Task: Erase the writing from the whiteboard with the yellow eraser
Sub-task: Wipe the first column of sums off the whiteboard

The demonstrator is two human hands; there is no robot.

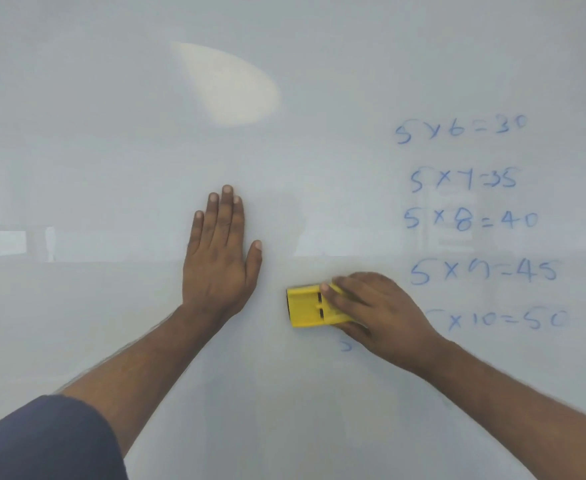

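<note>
The whiteboard fills the whole view. Blue writing runs down its right side in several lines, from 5x6=30 to 5x10=50, and a small blue mark sits below my right hand. My right hand grips the yellow eraser and presses it flat on the board, left of the bottom line. The first digit of that line is partly wiped. My left hand lies flat on the board with fingers together, left of the eraser and apart from it.
A bright oval light reflection shows on the upper middle of the board. Faint room reflections cross the board at mid height. A dark sleeve covers my left upper arm at the bottom left.
</note>
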